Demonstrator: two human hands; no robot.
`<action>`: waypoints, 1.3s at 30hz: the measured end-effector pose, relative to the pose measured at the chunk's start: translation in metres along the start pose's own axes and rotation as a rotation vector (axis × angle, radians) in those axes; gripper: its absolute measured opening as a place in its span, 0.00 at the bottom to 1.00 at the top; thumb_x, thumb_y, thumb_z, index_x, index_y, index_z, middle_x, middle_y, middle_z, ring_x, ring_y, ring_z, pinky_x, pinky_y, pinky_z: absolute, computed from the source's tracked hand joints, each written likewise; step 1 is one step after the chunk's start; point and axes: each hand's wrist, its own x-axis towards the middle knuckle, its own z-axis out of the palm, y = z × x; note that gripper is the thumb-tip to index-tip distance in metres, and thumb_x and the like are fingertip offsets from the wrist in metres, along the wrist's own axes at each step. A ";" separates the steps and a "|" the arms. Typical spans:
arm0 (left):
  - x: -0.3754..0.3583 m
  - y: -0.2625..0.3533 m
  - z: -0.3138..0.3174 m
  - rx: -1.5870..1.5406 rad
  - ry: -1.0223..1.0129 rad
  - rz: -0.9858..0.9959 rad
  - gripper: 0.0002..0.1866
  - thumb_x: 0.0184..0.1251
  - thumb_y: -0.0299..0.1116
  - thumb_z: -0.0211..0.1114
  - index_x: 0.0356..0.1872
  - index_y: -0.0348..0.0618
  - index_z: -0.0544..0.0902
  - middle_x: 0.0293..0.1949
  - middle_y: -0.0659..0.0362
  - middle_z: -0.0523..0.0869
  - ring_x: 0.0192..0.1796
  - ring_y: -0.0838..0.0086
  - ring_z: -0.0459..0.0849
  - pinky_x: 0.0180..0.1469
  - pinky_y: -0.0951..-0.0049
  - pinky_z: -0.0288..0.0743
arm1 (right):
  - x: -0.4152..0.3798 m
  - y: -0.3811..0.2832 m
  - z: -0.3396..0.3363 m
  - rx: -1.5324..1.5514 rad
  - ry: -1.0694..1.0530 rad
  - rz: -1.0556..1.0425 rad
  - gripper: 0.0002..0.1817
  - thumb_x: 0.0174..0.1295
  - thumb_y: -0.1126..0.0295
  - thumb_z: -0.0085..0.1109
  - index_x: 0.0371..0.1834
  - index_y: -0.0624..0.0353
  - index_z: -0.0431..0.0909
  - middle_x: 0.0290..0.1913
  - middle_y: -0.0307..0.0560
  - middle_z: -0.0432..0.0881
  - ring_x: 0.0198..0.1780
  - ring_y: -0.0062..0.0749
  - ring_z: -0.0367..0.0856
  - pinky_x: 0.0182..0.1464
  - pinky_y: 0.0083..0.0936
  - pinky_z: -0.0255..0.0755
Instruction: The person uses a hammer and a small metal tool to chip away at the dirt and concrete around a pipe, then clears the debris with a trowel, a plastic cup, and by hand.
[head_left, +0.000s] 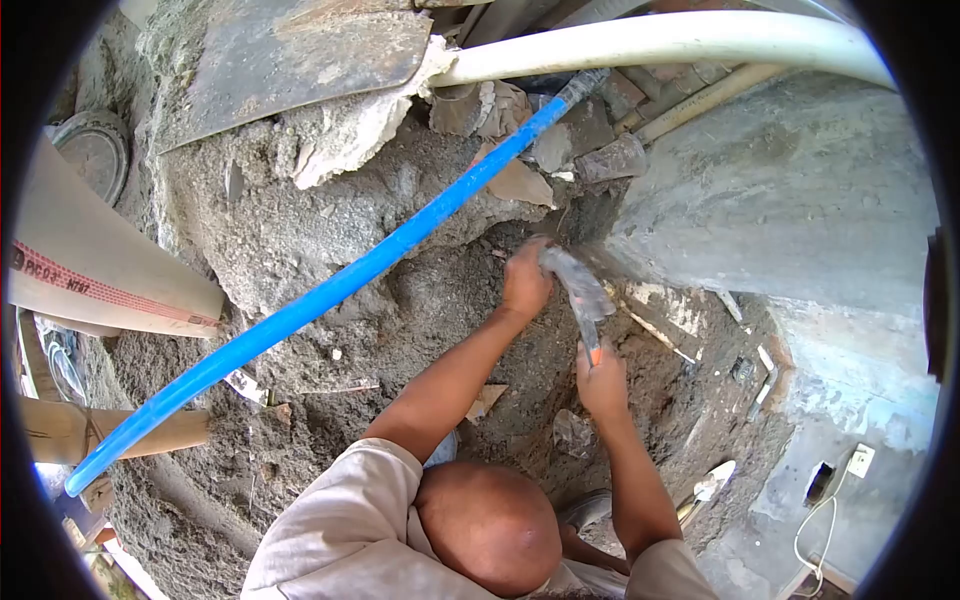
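Note:
My right hand (602,382) is closed round the lower end of a grey, dirt-covered tool (578,285) with a flat, slightly curved blade. A bit of orange shows at the grip, just above my fingers. At the upper end of this tool, my left hand (528,280) has its fingers curled against it. The blade is smeared by motion, so I cannot tell its exact kind. Both hands are low over a hollow of loose grey-brown soil (450,300), between a rough bank and a concrete wall.
A blue pipe (350,275) crosses diagonally above the soil. Behind it runs a thick white pipe (660,42). Broken rubble (515,180) lies beyond my hands. A large printed pipe (120,265) enters from the left. The concrete wall (770,190) rises on the right, with a cable (830,520) lower down.

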 end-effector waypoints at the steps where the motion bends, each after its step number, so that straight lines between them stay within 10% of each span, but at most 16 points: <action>1: 0.000 -0.003 -0.002 -0.006 -0.007 0.017 0.18 0.56 0.18 0.59 0.49 0.31 0.78 0.50 0.42 0.82 0.55 0.49 0.80 0.59 0.59 0.72 | -0.006 -0.012 -0.009 0.004 0.018 0.005 0.17 0.63 0.61 0.59 0.41 0.68 0.74 0.29 0.65 0.81 0.32 0.62 0.81 0.35 0.42 0.75; 5: 0.003 -0.018 -0.008 0.096 0.042 -0.002 0.17 0.56 0.20 0.62 0.49 0.32 0.79 0.46 0.45 0.85 0.48 0.54 0.85 0.53 0.64 0.76 | -0.018 -0.042 -0.043 0.193 0.301 -0.205 0.13 0.62 0.66 0.62 0.27 0.64 0.71 0.19 0.56 0.77 0.20 0.52 0.77 0.25 0.36 0.69; 8: -0.007 -0.023 -0.015 -0.123 0.197 -0.200 0.15 0.62 0.26 0.67 0.48 0.31 0.80 0.38 0.52 0.87 0.38 0.76 0.85 0.42 0.75 0.78 | -0.032 -0.035 -0.066 0.144 0.526 -0.335 0.14 0.65 0.72 0.58 0.24 0.56 0.65 0.18 0.35 0.68 0.19 0.16 0.66 0.22 0.23 0.68; 13: -0.017 -0.019 -0.015 -0.243 0.163 -0.338 0.14 0.61 0.27 0.68 0.46 0.31 0.80 0.39 0.51 0.87 0.40 0.69 0.86 0.44 0.71 0.78 | -0.047 -0.001 -0.060 0.403 0.530 -0.264 0.09 0.67 0.70 0.55 0.34 0.58 0.65 0.20 0.36 0.69 0.19 0.17 0.67 0.21 0.23 0.71; 16: -0.018 0.006 -0.014 0.055 0.016 0.063 0.11 0.59 0.24 0.66 0.42 0.33 0.79 0.43 0.46 0.84 0.47 0.49 0.82 0.52 0.60 0.76 | -0.050 -0.002 -0.063 0.434 0.482 -0.144 0.09 0.67 0.68 0.55 0.37 0.58 0.65 0.20 0.36 0.68 0.19 0.16 0.67 0.20 0.22 0.71; 39: -0.006 0.018 0.019 0.126 -0.440 0.085 0.17 0.50 0.17 0.59 0.43 0.39 0.71 0.41 0.47 0.77 0.46 0.49 0.70 0.51 0.54 0.63 | -0.063 -0.054 -0.087 0.980 0.541 -0.038 0.16 0.65 0.65 0.60 0.31 0.59 0.62 0.21 0.43 0.70 0.21 0.20 0.69 0.25 0.29 0.79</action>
